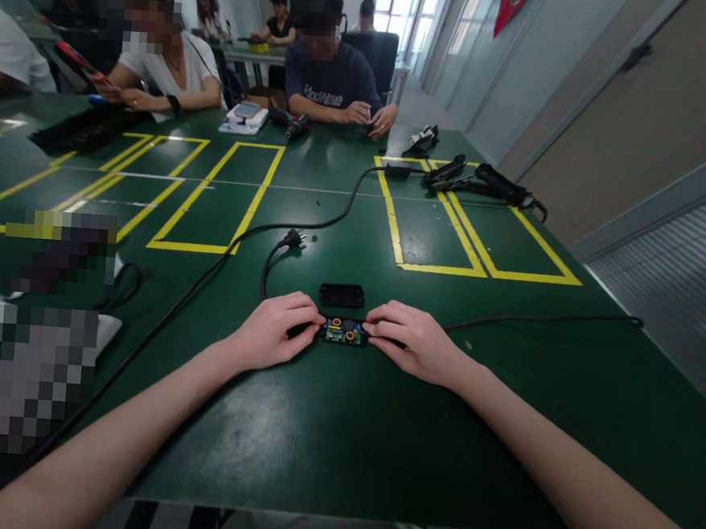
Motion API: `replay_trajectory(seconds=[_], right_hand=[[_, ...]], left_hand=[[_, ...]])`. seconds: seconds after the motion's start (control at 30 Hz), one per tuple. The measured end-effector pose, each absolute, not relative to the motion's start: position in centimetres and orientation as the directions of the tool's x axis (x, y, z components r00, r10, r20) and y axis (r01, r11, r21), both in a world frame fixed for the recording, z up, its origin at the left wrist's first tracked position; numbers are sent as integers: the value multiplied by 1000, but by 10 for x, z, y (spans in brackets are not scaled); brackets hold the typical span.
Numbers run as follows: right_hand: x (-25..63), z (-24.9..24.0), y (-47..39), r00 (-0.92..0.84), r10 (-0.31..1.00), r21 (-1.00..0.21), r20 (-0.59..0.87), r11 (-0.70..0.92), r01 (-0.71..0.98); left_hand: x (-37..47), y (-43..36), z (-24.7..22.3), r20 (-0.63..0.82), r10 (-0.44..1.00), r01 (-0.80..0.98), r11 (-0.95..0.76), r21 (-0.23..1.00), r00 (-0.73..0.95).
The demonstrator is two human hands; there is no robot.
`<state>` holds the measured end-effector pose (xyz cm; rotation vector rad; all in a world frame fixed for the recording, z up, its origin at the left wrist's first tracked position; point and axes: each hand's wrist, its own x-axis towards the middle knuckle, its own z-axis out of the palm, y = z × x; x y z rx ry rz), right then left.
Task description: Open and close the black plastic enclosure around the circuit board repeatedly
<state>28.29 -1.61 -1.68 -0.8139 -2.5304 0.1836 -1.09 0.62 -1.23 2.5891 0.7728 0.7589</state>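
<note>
A small circuit board [343, 331] with copper-ringed coils and blue parts sits in a black case half right in front of me. My left hand [279, 329] pinches the left end of it with closed fingertips. At the right end, the fingers of my right hand [411, 341] close on it in the same way. Just beyond lies a matching black plastic case cover [342, 295], hollow side up. A black cord with a plug [293, 239] runs down behind my left hand. Another black cord [543, 319] leads off from behind my right hand toward the table's right edge.
The green table [340, 449] carries yellow tape outlines. A long black cable [259, 227] crosses it on the left. Blurred-out items [30, 387] lie at left. Black cabled parts [485, 181] and a drill [296, 125] lie farther off. Co-workers [335, 78] sit across the table.
</note>
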Motion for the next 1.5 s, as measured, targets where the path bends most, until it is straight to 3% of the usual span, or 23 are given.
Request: replay_trajectory(seconds=[0.13,0.37,0.77,1.0,1.2,1.5], right_hand=[[283,-15,-16,-715,586,-158,381,803,575],[282,-17,-14,-693,610,-117,384,777,619],[281,-25,-12,-527,704,-280,477,690,668],[277,-37,-12,-553,741,-223,381,654,723],[280,-36,-11,-552,725,-330,412,683,651],[279,-31,-16,-438,790,-594,429,611,522]], left_hand=[[-10,6,-14,391,620,468,-778,419,681],[-8,6,-13,384,630,502,-774,387,675],[-6,5,-15,405,704,587,-710,388,584],[-6,9,-26,306,727,642,-686,342,614],[-8,9,-24,381,699,598,-715,362,605],[-11,7,-27,432,677,528,-736,424,596]])
